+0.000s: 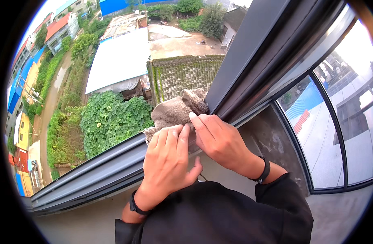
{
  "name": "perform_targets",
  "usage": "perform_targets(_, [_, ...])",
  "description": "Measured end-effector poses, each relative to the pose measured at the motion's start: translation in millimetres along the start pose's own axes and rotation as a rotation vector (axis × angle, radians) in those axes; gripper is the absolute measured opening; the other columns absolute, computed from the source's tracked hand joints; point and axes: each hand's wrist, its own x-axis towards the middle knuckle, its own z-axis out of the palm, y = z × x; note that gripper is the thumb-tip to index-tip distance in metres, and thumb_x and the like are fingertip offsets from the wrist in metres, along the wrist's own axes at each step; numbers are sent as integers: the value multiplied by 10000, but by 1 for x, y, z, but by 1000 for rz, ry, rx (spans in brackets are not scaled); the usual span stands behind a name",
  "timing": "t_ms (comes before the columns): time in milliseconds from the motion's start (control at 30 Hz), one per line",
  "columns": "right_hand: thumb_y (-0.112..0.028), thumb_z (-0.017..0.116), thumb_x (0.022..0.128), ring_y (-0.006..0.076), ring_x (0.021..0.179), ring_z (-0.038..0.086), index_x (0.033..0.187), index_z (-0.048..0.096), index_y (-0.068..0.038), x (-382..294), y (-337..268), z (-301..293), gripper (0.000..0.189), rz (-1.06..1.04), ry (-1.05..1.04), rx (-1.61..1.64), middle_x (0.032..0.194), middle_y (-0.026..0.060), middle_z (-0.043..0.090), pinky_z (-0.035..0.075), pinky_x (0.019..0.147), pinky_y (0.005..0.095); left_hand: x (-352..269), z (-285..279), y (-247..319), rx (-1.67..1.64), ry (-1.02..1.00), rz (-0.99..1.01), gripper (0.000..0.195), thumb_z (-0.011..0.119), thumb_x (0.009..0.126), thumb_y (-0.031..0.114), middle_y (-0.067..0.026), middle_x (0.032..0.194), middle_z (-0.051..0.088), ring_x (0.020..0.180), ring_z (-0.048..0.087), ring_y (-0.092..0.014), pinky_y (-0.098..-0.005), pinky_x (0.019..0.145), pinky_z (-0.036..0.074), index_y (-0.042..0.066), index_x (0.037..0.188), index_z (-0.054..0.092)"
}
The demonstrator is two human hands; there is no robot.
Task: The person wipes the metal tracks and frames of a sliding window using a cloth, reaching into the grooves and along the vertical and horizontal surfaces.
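Observation:
A grey-brown cloth (pixel 174 111) lies bunched over the window sill track (pixel 113 161), in the corner against the dark upright window frame (pixel 250 55). My left hand (pixel 166 155) has its fingertips on the cloth's near edge, thumb held apart. To the right, my right hand (pixel 218 140) pinches the same edge between thumb and fingers, close to the upright frame. The two hands nearly touch at the index fingers. Part of the cloth is hidden under the fingers.
Beyond the sill is an open drop to roofs, green plants and a dirt road (pixel 56 82) far below. Framed glass panes (pixel 314 131) stand at the right. A concrete floor (pixel 82 210) shows on the near side of the sill.

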Motion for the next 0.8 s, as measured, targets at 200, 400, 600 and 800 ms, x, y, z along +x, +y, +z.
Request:
perform_targets(200, [-33, 652, 751, 188, 838, 616, 1283, 598, 27, 17, -14, -20, 538, 143, -169, -46, 913, 79, 561, 536, 631, 281, 2, 8, -5, -45, 91, 8, 467, 708, 788, 162, -171, 1016, 575, 924, 552, -336, -424, 817, 442, -48, 1177, 558])
perform_targets(400, [-18, 664, 760, 262, 780, 657, 1167, 633, 28, 24, -1, -22, 411, 88, 48, 43, 861, 104, 602, 544, 644, 350, 10, 10, -2, -67, 293, -85, 385, 743, 835, 159, -130, 1029, 583, 934, 555, -309, -409, 794, 434, 7, 1151, 583])
perform_targets(600, [-3, 655, 744, 287, 816, 666, 1151, 648, 36, 41, 5, -64, 409, -90, 321, -282, 941, 149, 618, 567, 716, 351, 44, 20, 13, -116, 684, -27, 341, 686, 727, 29, -73, 997, 618, 876, 600, -263, -398, 712, 483, 53, 1066, 662])
perform_targets(800, [-19, 692, 688, 232, 797, 597, 1025, 690, 43, 90, 25, -132, 343, -268, 474, -712, 891, 88, 570, 527, 715, 323, 108, -4, 55, -468, 744, 26, 457, 617, 832, 89, -148, 1128, 583, 995, 554, -333, -440, 813, 454, 30, 1285, 608])
